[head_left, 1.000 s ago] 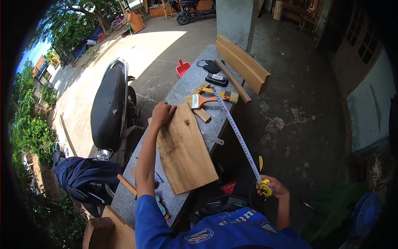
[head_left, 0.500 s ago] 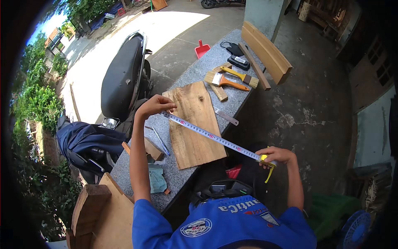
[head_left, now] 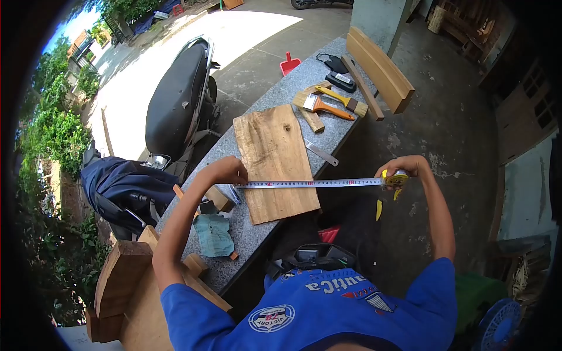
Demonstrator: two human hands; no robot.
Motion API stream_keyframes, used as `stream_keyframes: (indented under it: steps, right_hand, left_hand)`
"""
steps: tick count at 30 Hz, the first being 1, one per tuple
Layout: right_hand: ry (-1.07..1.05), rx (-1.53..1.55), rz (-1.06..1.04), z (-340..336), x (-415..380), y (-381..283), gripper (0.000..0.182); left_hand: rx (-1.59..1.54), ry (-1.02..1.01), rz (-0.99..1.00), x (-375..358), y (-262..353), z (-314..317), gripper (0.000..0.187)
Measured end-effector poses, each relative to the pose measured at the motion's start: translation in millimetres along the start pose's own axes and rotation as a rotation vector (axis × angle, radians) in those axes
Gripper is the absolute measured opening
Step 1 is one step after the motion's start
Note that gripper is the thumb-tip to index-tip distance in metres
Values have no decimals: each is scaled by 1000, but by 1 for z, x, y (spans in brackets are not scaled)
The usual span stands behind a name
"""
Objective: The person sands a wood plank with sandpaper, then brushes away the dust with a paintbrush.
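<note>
A wooden board (head_left: pixel 272 152) with a dark knot lies on the speckled stone bench (head_left: pixel 231 137). Across its lower half runs the pulled-out white blade (head_left: pixel 339 183) of a tape measure, nearly level and reaching past the board's right edge. My left hand (head_left: pixel 228 169) is closed at the blade's left end, by the board's left edge; its fingertips are partly hidden. Held out beyond the bench, my right hand (head_left: pixel 405 166) grips the yellow tape measure case (head_left: pixel 396 178). A metal ruler (head_left: pixel 321 152) rests just right of the board.
Two paintbrushes (head_left: pixel 322 107) lie on a wood strip, near a black case (head_left: pixel 341 82) and a long wooden beam (head_left: pixel 380 67). Green-grey sandpaper (head_left: pixel 212 234) sits at the near left. A motorbike (head_left: pixel 178 99) stands beyond the bench; wooden pieces (head_left: pixel 120 275) are at lower left.
The tape blade has swung from a diagonal slope to nearly level across the board. My right hand has risen with the case, and my left hand has come down along the board's left edge.
</note>
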State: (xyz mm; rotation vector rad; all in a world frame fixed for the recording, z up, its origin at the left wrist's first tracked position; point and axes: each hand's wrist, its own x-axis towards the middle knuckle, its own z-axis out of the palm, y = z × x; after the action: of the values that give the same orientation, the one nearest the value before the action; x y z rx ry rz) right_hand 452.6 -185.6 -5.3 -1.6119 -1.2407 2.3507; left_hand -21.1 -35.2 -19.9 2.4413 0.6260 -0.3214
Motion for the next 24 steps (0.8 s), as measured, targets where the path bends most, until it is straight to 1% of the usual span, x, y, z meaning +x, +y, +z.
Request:
stream_keyframes:
  steps: [1, 4, 7, 10, 11, 14, 18, 19, 22, 24]
  right_hand:
    - [-11, 38, 40, -2, -2, -2, 53]
    - [88, 46, -43, -2, 0, 2, 47]
    - [193, -104, -140, -11, 6, 4, 42]
    - [170, -149, -206, -12, 9, -5, 36]
    - [203, -181, -205, -13, 11, -8, 31]
    - [279, -209, -313, -6, 18, -17, 28]
    - [383, -267, -435, 4, 35, -23, 30]
    - [398, -255, -474, 9, 40, -25, 26]
    - [386, -285, -559, 28, 48, -33, 26]
    - [394, -240, -553, 41, 54, -39, 25]
  left_hand:
    - [38, 39, 22, -1, 1, 6, 13]
    - [33, 59, 17, -1, 5, 16, 14]
    - [-61, 44, -6, -2, 6, 16, 14]
    - [-93, 26, 2, 0, 9, 15, 15]
    - [-91, 21, 8, 0, 11, 15, 15]
    - [-59, 54, 13, 3, 20, 17, 15]
    - [-62, 85, -8, 6, 29, 17, 15]
    - [-66, 88, -9, 6, 28, 18, 14]
    - [-77, 122, -13, 4, 30, 20, 14]
    - [-60, 137, -8, 4, 31, 22, 13]
